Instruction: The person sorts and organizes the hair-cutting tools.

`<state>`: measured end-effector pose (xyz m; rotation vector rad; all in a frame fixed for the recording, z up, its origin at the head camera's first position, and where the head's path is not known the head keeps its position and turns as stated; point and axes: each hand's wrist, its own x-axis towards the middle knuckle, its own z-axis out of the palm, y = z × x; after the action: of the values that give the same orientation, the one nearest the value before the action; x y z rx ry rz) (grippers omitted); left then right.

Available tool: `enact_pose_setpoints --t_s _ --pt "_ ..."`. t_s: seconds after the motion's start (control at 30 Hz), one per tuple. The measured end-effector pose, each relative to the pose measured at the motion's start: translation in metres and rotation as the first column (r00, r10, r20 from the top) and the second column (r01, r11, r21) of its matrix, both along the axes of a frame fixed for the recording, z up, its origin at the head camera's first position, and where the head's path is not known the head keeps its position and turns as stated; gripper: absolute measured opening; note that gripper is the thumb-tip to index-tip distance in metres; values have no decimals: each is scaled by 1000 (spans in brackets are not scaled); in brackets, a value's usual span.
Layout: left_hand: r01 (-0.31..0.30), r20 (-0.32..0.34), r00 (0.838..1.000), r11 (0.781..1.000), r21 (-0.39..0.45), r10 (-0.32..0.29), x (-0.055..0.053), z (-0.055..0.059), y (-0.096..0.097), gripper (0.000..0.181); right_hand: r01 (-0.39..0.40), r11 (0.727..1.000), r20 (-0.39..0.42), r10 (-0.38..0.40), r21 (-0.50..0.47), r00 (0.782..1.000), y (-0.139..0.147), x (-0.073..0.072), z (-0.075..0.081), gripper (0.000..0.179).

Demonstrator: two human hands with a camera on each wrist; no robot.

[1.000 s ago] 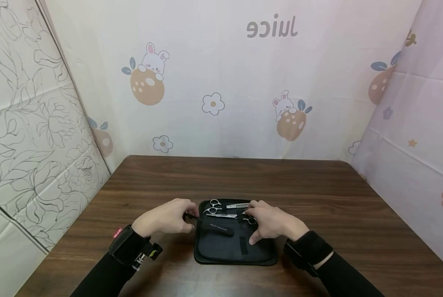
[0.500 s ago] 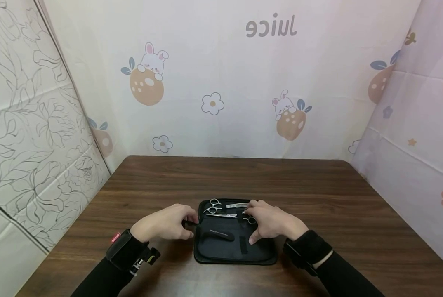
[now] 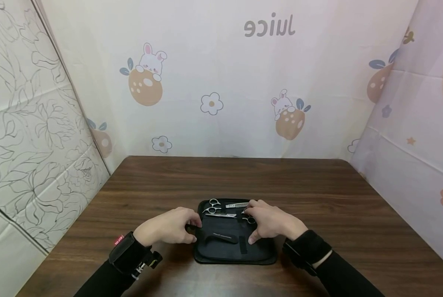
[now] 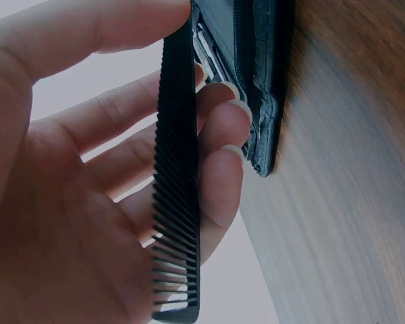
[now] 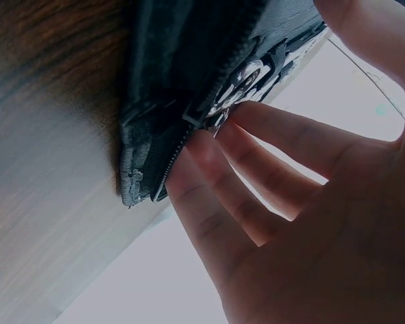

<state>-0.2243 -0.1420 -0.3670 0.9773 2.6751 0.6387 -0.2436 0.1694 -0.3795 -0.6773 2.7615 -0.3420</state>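
Note:
A black comb (image 4: 192,148) is pinched in my left hand (image 3: 171,227); its teeth face my palm in the left wrist view. The comb's far end, with small printed lettering, extends over the black zippered case (image 3: 221,255) in the head view. In the case lie two pairs of silver scissors: one pair (image 3: 211,210) shows its finger rings at the left, the other (image 3: 237,205) is partly covered by my right hand (image 3: 271,220). The fingers of my right hand, extended, touch the case's zipper edge beside the scissors' rings in the right wrist view.
The case rests on a dark brown wooden table (image 3: 299,181). A white printed curtain (image 3: 221,62) hangs behind the table's far edge. More patterned sheets hang at the left (image 3: 36,144) and right (image 3: 422,173).
My left hand lowers slightly, and the comb's lettered end shifts down and a little to the right over the case. My right hand stays about where it was.

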Motion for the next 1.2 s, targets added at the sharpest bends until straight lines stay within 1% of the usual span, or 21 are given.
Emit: enact_pose_setpoints --t_s 0.17,0.33,0.43,0.73,0.93,1.07,1.2 --pt "7 10 1000 1000 -8 -7 2 0 3 25 -3 1000 -4 3 1 1000 0 0 -1 79" --pt "4 8 1000 1000 -27 -3 5 1 5 24 1 1000 -14 -1 4 1000 0 0 -2 79" --pt "1 21 1000 999 -40 0 6 0 7 24 1 1000 -14 -1 5 1000 0 0 -2 79" --pt "-9 38 999 997 -79 12 9 -2 10 25 -4 1000 -8 5 5 1000 -1 1 -2 80" --pt "-2 25 1000 995 -97 5 10 -4 13 26 -5 1000 2 5 9 1000 0 0 -3 79" --pt "-3 12 1000 995 -102 5 10 -3 16 25 -5 1000 -4 5 20 1000 0 -1 -2 78" --pt "-9 13 1000 994 -110 11 11 -2 18 26 3 1000 -4 -3 22 1000 0 -2 -3 78"
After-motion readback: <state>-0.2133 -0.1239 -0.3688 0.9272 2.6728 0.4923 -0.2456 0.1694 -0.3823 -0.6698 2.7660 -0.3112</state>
